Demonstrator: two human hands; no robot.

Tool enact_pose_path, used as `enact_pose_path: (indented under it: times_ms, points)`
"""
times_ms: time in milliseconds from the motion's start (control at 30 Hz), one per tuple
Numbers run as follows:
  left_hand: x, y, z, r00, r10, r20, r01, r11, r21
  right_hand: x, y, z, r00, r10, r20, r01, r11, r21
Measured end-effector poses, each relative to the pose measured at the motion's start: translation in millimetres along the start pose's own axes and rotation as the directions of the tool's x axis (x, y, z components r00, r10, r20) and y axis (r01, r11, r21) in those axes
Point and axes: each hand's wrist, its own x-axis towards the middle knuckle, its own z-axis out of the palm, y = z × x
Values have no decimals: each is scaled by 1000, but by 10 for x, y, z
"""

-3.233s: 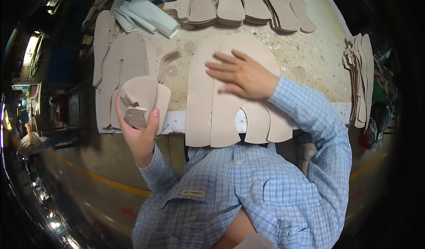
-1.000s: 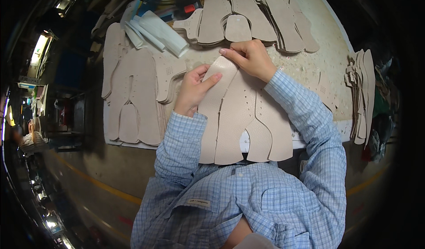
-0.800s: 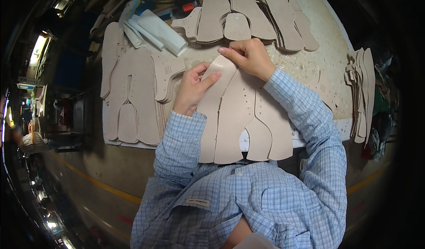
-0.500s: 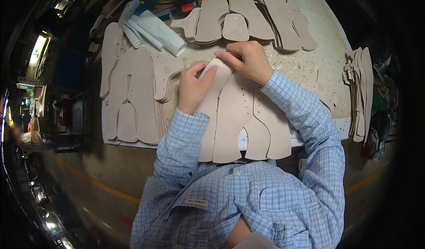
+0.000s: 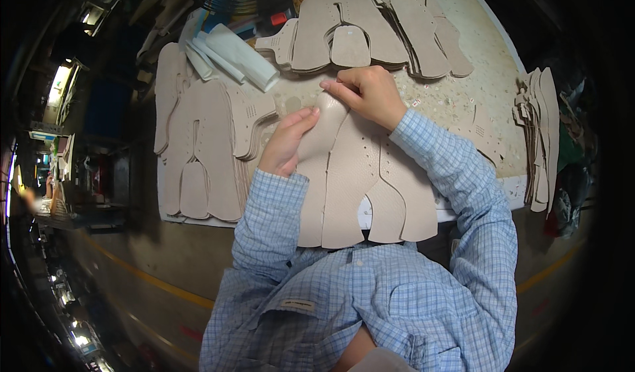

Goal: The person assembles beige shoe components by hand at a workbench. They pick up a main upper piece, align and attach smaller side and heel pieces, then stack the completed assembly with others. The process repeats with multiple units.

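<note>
We see the left hand (image 5: pixel 291 137) and right hand (image 5: pixel 374 95), fingers pinching the upper left of the arched, pale-beige, pebbled leather-like panel (image 5: pixel 352 183) overhanging the tabletop's (image 5: pixel 493 74) near edge; uneven pulling could, we judge, part its cut lines.

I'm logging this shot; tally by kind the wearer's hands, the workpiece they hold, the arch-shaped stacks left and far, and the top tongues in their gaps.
Left hand and right hand: 2
Workpiece: 1
Arch stacks: 2
Tongues: 2
Total: 7

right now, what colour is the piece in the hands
The piece is pale beige, best seen in the head view.
</note>
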Motion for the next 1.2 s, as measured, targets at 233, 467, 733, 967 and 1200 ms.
enact_pose_path:
  times_ms: [233, 467, 733, 967, 1200]
  points:
    - [-4, 10, -22, 994, -63, 88, 76, 985, -152, -34, 45, 71, 989, -98, -111, 100, 995, 12]
    - [-24, -13, 24, 997, -22, 72, 32, 990, -137, -51, 110, 191, 956, -199, -214, 199, 980, -24]
    - [-31, -5, 45, 996, 43, 84, -33, 992, -119, -53, 112, 221, 954, -212, -211, 211, 977, -26]
    - [-49, 21, 90, 992, 89, 95, -82, 994, -78, -61, 113, 268, 945, -218, -245, 221, 975, -14]
    - [-118, 39, 237, 962, 210, 172, -233, 965, 121, -147, 98, 243, 933, -227, -280, 227, 973, -31]
